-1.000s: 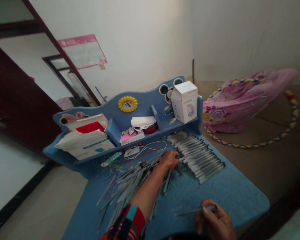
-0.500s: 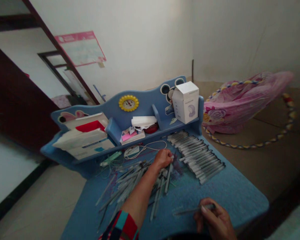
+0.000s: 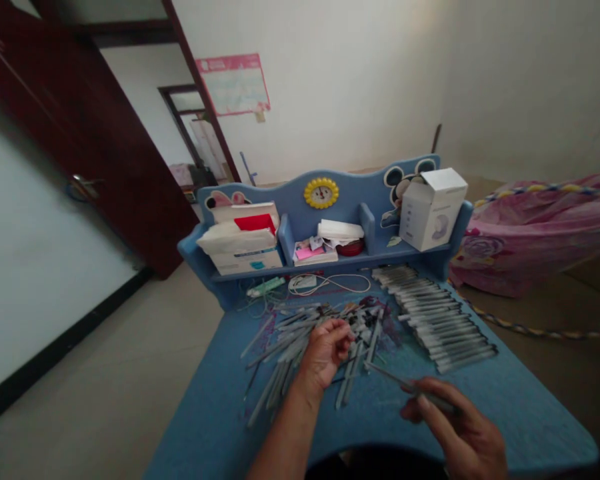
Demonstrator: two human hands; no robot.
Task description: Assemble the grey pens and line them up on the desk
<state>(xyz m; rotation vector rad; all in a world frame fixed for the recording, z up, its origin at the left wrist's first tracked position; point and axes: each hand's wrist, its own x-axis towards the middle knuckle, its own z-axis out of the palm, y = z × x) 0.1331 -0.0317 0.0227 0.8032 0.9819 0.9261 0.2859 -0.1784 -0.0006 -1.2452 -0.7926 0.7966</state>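
My right hand (image 3: 463, 427) is closed around a slim grey pen (image 3: 393, 377), whose thin end points up and left. My left hand (image 3: 325, 350) is pinched shut over the loose pile, with something small and pale at its fingertips that I cannot make out. Under and around it lies a jumbled pile of clear pen barrels (image 3: 283, 373) with small dark and whitish parts. To the right, pens with dark ends (image 3: 440, 320) lie side by side in a neat row.
The blue desk (image 3: 525, 427) has a raised shelf holding a white box (image 3: 427, 213), papers (image 3: 340, 230) and a bag-wrapped package (image 3: 245, 257). A white cable (image 3: 350, 278) lies behind the pile. On the right are a pink covered bundle (image 3: 520, 247) and a striped hoop (image 3: 540, 329).
My left hand has drawn back from the far side of the pile toward me. My right hand has raised the pen and tilted its thin end upward. The view has swung left.
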